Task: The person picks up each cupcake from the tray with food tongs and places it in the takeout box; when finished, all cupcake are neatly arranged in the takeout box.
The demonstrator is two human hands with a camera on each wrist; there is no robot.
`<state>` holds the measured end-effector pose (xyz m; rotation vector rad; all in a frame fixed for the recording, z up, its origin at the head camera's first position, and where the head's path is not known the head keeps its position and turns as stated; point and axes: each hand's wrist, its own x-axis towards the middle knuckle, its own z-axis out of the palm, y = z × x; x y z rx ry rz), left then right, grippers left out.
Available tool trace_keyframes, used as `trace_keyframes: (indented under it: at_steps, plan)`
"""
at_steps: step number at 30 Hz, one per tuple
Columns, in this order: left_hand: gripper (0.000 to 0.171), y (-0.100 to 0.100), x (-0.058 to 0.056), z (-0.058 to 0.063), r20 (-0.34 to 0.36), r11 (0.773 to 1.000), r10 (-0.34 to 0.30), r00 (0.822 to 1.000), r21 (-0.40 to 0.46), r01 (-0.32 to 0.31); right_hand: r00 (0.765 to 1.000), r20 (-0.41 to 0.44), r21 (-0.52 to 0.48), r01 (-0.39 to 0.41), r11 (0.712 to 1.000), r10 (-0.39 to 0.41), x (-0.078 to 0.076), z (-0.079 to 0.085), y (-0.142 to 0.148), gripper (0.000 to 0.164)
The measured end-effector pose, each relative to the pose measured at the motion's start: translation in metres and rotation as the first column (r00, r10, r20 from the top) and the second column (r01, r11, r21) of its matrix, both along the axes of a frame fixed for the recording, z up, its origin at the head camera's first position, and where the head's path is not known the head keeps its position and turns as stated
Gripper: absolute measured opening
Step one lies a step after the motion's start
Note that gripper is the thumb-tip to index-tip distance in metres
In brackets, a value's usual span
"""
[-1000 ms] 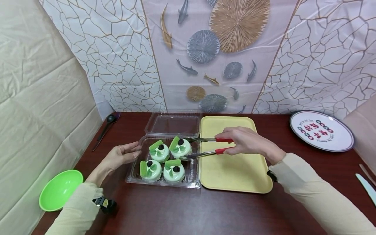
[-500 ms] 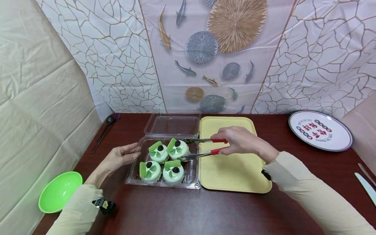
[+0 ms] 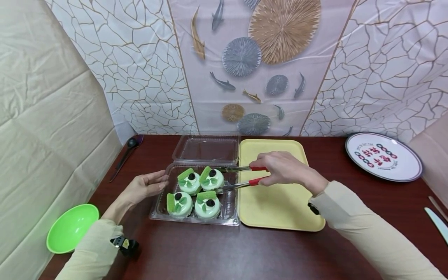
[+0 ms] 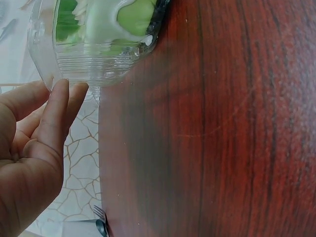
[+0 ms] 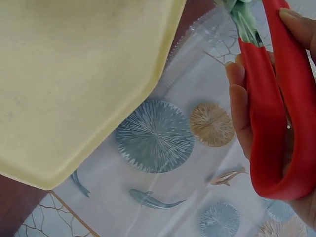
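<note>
Four-sided and clear, a plastic container (image 3: pixel 229 221) with its lid (image 3: pixel 208 149) folded back holds several pale green cakes (image 3: pixel 206 210), topped with dark berries and green leaves. My left hand (image 3: pixel 145 186) touches its left wall with nearly straight fingers; the left wrist view shows the fingertips (image 4: pixel 61 86) at the ribbed plastic side. Red-handled metal tongs (image 3: pixel 258 181) are gripped in my right hand (image 3: pixel 281 167). Their arms stand apart, on either side of the back right cake (image 3: pixel 212 179). In the right wrist view, fingers and thumb wrap the red handles (image 5: pixel 259 98).
Right beside the container lies a yellow tray (image 3: pixel 280 214), under my right forearm. A white oval plate (image 3: pixel 402 161) stands at the back right, a knife (image 3: pixel 437 223) at the right edge. On the left are a green bowl (image 3: pixel 71 229) and a black spoon (image 3: pixel 129 147).
My right hand has moved left with the tongs, whose tips reach further over the container. The back right cake has shifted slightly left, toward its neighbor. The left hand stays in place.
</note>
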<state>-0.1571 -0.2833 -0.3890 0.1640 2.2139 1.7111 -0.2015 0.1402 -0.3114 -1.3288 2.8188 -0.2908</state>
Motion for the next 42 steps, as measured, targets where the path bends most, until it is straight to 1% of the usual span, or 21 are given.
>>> trace_keyframes:
  at_steps: [7,17,21,29,42]
  plan:
    - [0.065,0.000,0.000,-0.001,-0.002,1.000,-0.006,1.000,0.001,0.006,1.000,-0.006,0.027,-0.002,1.000,0.002,0.001,0.004,-0.001,0.038]
    - [0.064,0.000,0.000,-0.001,-0.004,1.000,-0.003,1.000,0.009,0.003,1.000,-0.022,0.054,0.007,0.999,-0.006,0.002,0.011,-0.002,0.036]
    - [0.064,0.000,0.000,0.000,0.001,1.000,0.002,1.000,0.007,-0.002,1.000,-0.024,0.069,0.007,0.998,-0.006,0.002,0.011,-0.005,0.033]
    - [0.064,0.001,0.000,0.000,0.001,1.000,0.004,1.000,0.002,-0.004,1.000,-0.003,0.082,0.015,0.997,-0.015,0.002,0.010,-0.009,0.037]
    - [0.065,0.001,0.001,0.001,-0.003,1.000,-0.003,1.000,-0.009,0.003,1.000,-0.009,0.109,0.017,0.994,-0.016,0.005,0.017,-0.011,0.036]
